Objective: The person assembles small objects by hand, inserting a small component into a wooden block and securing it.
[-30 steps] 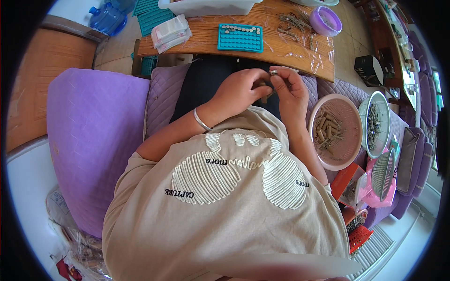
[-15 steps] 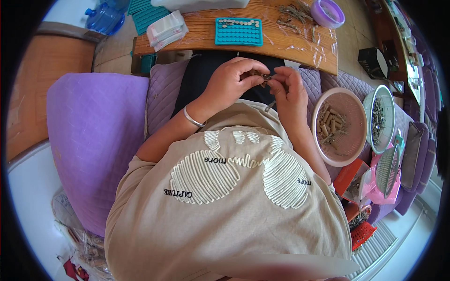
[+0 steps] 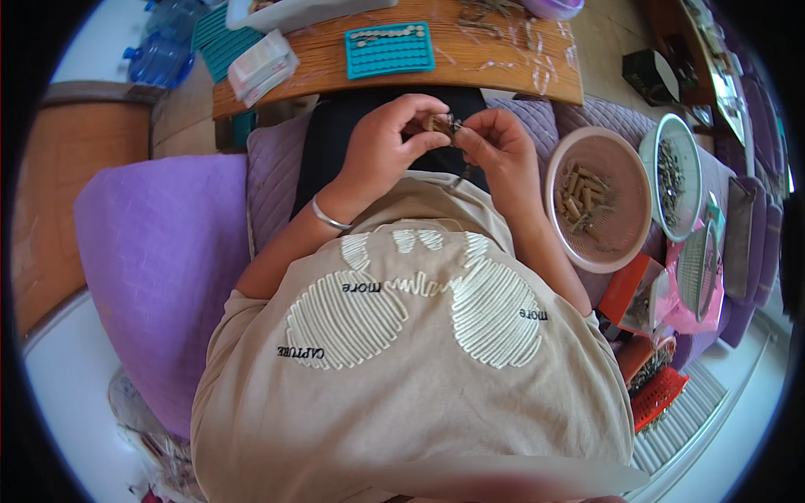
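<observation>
On the near side of the teal tray (image 3: pixel 390 62), the left hand (image 3: pixel 379 142) and right hand (image 3: pixel 503 155) together pinched a small brownish piece (image 3: pixel 438 124) (details too small to tell).

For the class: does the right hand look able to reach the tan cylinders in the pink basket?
Probably yes: the open pink basket sits beside the right forearm, and the tan cylinders lie uncovered. The right hand is busy at a small brown piece, though.

Left grip (image 3: pixel 381 147) and right grip (image 3: pixel 503 151) are held close together above the lap (image 3: pixel 324 155), fingers (image 3: pixel 421 104) curled, forearms (image 3: pixel 289 239) angled inward.
</observation>
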Demonstrator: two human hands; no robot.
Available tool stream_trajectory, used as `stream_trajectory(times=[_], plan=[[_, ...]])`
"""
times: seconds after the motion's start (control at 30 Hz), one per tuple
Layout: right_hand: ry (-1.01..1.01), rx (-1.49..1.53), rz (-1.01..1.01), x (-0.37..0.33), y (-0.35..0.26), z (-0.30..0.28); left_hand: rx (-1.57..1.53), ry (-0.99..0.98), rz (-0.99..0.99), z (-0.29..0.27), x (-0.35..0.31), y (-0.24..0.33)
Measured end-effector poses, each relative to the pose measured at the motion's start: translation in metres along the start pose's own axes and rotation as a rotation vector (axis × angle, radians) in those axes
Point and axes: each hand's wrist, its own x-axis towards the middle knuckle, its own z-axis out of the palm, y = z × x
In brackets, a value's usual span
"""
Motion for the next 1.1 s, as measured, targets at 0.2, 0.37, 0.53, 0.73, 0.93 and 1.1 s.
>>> stream_trajectory(times=[0.2,0.37,0.53,0.73,0.93,1.1], plan=[[-0.132,0.038,0.107,0.001,-0.001,-0.001,0.168,-0.009,0.083,-0.007,0.0,0.004],[-0.169,-0.019,0.119,0.001,-0.002,0.002,0.338,-0.094,0.176,-0.014,0.001,0.004],[-0.136,-0.343,0.009,-0.001,0.004,0.003,0.305,-0.122,0.145,-0.016,0.001,0.0],[-0.091,-0.618,-0.374,-0.009,-0.005,0.014,-0.028,-0.104,-0.028,-0.014,-0.002,-0.002],[-0.11,-0.637,-0.312,-0.012,-0.013,0.019,-0.283,-0.105,-0.119,-0.008,-0.005,-0.007],[-0.119,-0.751,-0.431,-0.01,-0.009,0.017,-0.222,-0.059,-0.184,-0.01,-0.008,-0.003]])
